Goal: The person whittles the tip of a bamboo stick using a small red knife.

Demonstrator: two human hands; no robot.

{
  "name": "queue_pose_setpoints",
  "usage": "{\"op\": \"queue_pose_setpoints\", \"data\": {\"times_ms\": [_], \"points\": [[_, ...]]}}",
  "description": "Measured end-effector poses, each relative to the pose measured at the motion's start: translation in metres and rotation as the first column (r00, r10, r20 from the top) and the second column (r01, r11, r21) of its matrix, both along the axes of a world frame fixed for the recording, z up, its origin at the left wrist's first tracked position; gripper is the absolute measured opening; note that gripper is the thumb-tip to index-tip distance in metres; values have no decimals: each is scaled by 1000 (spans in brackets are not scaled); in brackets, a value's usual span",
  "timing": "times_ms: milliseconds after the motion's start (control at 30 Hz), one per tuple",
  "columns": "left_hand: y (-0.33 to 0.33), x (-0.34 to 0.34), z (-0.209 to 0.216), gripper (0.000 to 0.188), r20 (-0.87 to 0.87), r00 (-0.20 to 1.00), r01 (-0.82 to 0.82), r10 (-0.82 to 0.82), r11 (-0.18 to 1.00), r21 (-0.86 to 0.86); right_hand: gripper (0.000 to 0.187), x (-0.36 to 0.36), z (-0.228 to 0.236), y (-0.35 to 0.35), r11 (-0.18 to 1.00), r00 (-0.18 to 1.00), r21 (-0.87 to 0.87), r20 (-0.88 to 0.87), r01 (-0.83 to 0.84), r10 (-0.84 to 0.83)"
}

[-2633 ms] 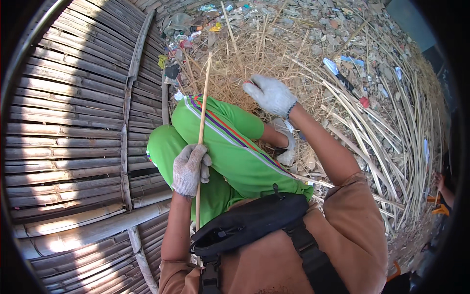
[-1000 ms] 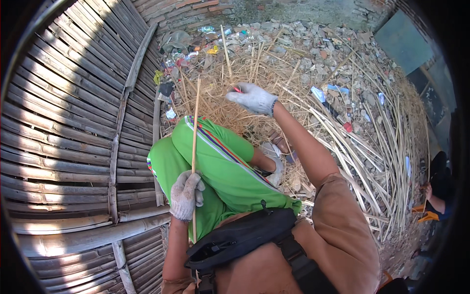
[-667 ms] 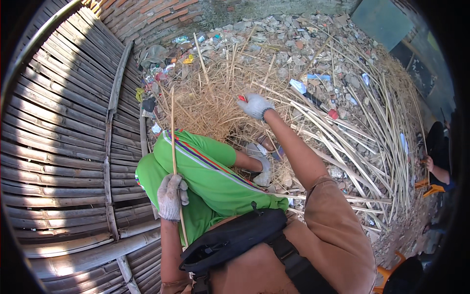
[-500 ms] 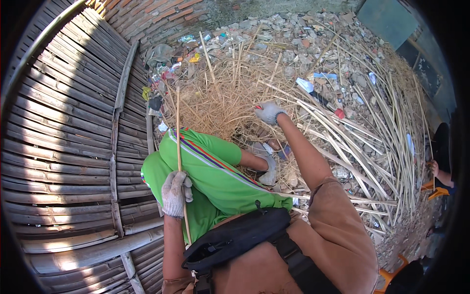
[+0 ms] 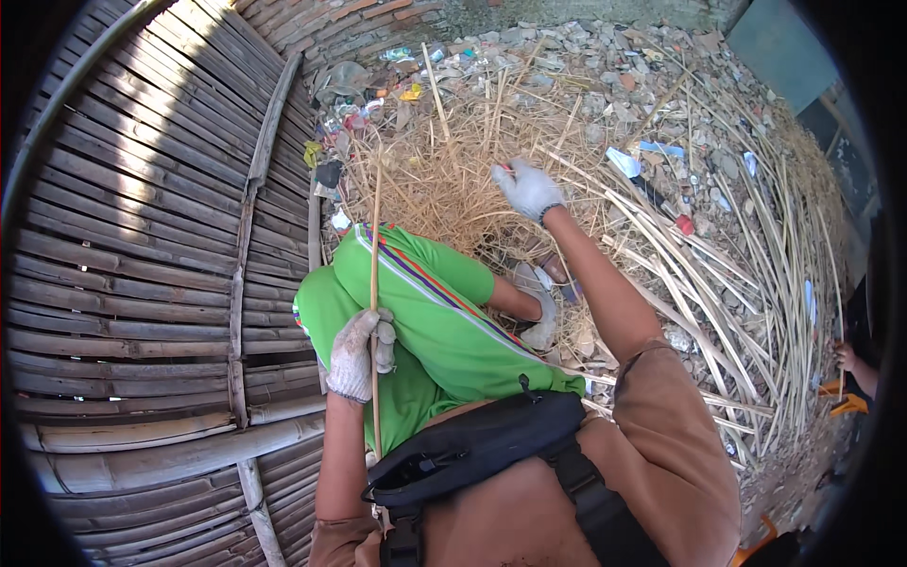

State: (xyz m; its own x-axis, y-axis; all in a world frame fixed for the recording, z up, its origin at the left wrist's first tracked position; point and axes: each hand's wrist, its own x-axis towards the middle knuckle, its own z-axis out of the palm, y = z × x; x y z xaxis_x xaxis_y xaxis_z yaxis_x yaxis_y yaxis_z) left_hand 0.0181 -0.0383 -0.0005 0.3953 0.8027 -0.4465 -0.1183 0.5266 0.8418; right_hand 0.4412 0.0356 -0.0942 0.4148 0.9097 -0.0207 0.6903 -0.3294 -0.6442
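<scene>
My left hand (image 5: 353,357), in a pale work glove, is closed around a thin bamboo stick (image 5: 376,246). The stick stands nearly upright in the picture, crossing my green trouser leg (image 5: 416,312), its lower end passing beside the black waist bag (image 5: 472,444). Out beyond my knee, my gloved right hand (image 5: 529,192) is closed, with a small red bit showing at its fingers. What it grips is mostly hidden. Below that hand lies a heap of dry bamboo shavings (image 5: 453,194). The right hand is apart from the stick.
A slatted bamboo panel (image 5: 142,283) fills the left side. Long split bamboo strips (image 5: 699,274) lie in a bundle to the right, over rubble and litter (image 5: 586,85). A brick wall (image 5: 350,33) stands at the back. Another person's hand (image 5: 844,356) shows at the far right.
The whole view has shifted, so the scene sits farther right and higher. My right hand has moved slightly left over the shavings and turned. My left hand keeps its hold on the stick.
</scene>
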Motion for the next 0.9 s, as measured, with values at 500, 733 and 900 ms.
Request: {"op": "queue_pose_setpoints", "data": {"times_ms": [500, 733, 900], "points": [[15, 5, 2, 23, -203, 979, -6, 24, 996, 90, 55, -176, 76, -23, 762, 746, 60, 267, -645, 610], [32, 12, -3, 24, -227, 973, -9, 31, 995, 99, 51, -180, 73, -18, 745, 718, 71, 341, -663, 607], [23, 3, 4, 26, -308, 951, 35, -4, 995, 95, 55, -187, 79, -13, 782, 751, -9, 270, -624, 602]]}}
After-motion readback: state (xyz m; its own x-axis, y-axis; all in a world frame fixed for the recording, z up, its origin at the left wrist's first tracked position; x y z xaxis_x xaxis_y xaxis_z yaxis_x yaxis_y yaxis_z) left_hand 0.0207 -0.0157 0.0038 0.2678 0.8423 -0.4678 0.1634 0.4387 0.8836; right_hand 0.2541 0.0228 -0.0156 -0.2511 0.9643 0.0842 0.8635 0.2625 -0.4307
